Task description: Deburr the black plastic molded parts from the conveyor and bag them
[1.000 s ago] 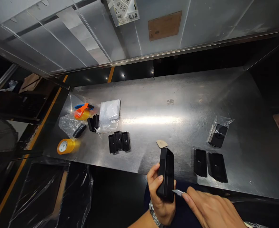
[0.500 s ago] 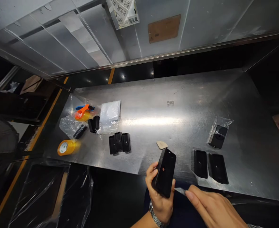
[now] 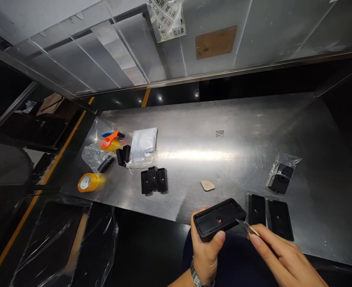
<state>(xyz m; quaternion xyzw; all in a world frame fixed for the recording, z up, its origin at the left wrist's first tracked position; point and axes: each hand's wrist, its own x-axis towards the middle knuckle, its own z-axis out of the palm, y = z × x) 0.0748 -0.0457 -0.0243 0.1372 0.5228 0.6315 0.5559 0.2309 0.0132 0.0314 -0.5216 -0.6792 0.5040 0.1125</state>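
Note:
A black rectangular tray-like part (image 3: 224, 215) with a small hole in its floor is held in my left hand (image 3: 205, 251), thumb along its near side and its hollow face up. Pinched in my right hand (image 3: 276, 249) is a small pointed blade (image 3: 243, 225), its tip at the right end of the black part. A beige wedge-shaped piece (image 3: 207, 185) lies on the metal table (image 3: 190, 139) just beyond my left hand. Two similar black parts (image 3: 280, 219) lie to the right, past my right hand.
Three black parts (image 3: 153, 179) stand side by side left of centre. Yellow tape (image 3: 89, 182), an orange tool (image 3: 110, 139) and clear bags (image 3: 144, 141) are at the left. A bagged black item (image 3: 281, 177) lies at the right, and a shelf edge (image 3: 176, 81) runs above.
The black part has turned from steeply tilted to nearly level, its hollow side now showing. The blade has moved up to its right end. The camera view has shifted slightly.

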